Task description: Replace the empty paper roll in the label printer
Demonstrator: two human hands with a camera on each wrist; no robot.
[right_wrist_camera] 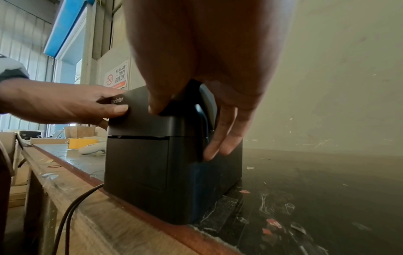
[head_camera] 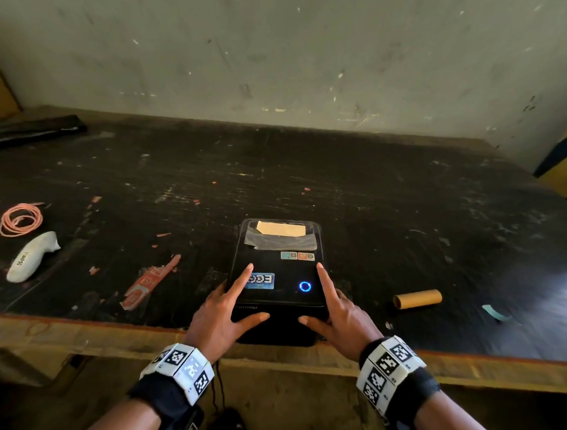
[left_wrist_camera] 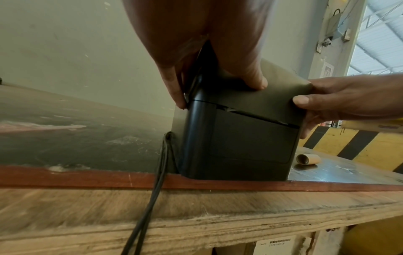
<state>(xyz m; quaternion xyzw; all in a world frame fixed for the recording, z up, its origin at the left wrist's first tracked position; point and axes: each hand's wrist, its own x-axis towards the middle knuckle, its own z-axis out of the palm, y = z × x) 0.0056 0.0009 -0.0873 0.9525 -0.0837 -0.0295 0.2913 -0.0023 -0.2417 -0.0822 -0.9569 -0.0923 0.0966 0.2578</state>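
Now two hands, left and right, grip one label printer; one empty core lies beside.

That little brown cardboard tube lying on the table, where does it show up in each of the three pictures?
Head: the cardboard tube lies on the table, right of the printer, near the front edge.
Left wrist: the tube's open end peeks out low at the printer's right side.
Right wrist: not in it.
Shared landmark: the black printer, held by both hands in every view.
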